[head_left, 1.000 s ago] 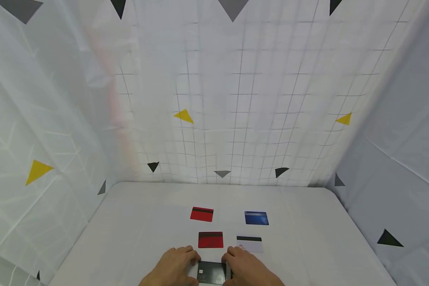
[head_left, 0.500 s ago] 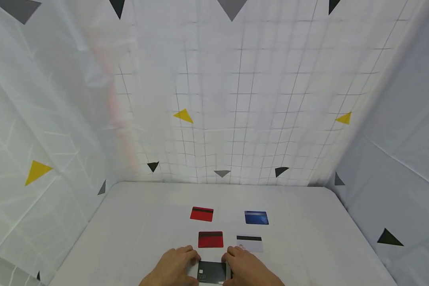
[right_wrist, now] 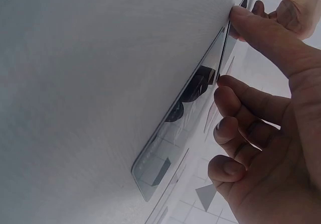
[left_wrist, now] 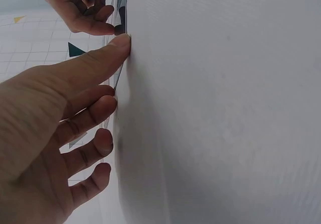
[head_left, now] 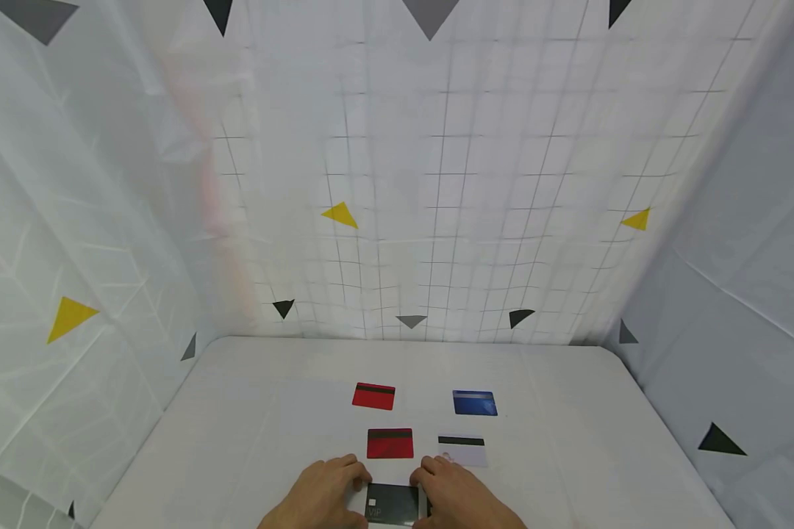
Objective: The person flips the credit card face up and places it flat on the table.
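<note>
A dark grey card marked VIP point(head_left: 392, 504) is held low over the white table at the near side in the head view. My left hand point(head_left: 324, 496) pinches its left end between thumb and index finger, the other fingers loosely bent. My right hand point(head_left: 465, 496) pinches the right end the same way. The left wrist view shows the left thumb point(left_wrist: 118, 43) on the card's near edge. Under my right hand, in the right wrist view, a flat glossy thing point(right_wrist: 163, 146) lies on the table and mirrors the room; I cannot tell its kind.
Beyond my hands lie two red cards, one farther point(head_left: 373, 397) and one nearer point(head_left: 390, 444). A blue card point(head_left: 474, 402) is at the back right, and a white card with a black stripe point(head_left: 463, 454) is partly behind my right fingers. White sheeting point(head_left: 503, 220) hangs around the table point(head_left: 238, 441).
</note>
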Motion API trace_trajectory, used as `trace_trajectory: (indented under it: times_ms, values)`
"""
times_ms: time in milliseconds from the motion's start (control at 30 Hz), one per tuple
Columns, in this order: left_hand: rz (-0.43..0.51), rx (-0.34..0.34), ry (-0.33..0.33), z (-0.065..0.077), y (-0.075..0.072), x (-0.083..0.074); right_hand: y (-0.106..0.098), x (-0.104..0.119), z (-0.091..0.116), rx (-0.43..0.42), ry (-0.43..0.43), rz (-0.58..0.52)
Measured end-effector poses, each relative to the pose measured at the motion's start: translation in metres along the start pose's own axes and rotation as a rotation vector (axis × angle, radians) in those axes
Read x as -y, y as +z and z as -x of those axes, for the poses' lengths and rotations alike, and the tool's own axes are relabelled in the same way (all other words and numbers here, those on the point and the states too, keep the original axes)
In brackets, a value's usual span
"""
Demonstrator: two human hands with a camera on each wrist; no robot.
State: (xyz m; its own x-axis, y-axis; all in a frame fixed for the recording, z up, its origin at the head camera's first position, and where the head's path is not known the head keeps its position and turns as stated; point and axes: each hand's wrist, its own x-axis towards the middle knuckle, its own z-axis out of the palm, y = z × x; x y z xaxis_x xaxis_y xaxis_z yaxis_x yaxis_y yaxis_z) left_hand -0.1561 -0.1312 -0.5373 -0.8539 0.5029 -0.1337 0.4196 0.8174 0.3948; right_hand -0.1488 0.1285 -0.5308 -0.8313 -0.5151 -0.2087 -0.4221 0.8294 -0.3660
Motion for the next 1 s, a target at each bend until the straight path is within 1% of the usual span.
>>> trace_trajectory:
  times_ms: [267, 400, 533, 633, 700, 767, 900, 1000]
  values:
    - [0.002, 0.007, 0.013, 0.000, 0.001, 0.002, -0.001, 0.001, -0.001, 0.004, 0.004, -0.009]
    - [-0.029, 0.019, 0.024, -0.002, 0.000, 0.003, -0.003, 0.000, -0.001, 0.011, 0.001, -0.006]
    - [-0.077, 0.028, 0.027, -0.004, -0.002, 0.003, -0.007, 0.001, -0.002, 0.029, 0.048, -0.038]
    - [-0.105, 0.016, 0.032, -0.006, -0.002, 0.005, -0.010, -0.001, -0.004, 0.037, 0.082, -0.049]
    - [-0.119, -0.007, 0.044, -0.007, -0.002, 0.007, -0.011, -0.003, -0.005, 0.024, 0.079, -0.032]
    - [-0.127, -0.041, 0.054, -0.009, -0.001, 0.010, -0.012, -0.005, -0.005, 0.001, 0.056, -0.001]
    - [-0.128, -0.119, 0.051, -0.014, 0.001, 0.015, -0.012, -0.009, -0.007, -0.046, 0.017, 0.040]
    - [-0.134, -0.179, 0.044, -0.019, 0.002, 0.020, -0.013, -0.013, -0.010, -0.068, 0.018, 0.049]
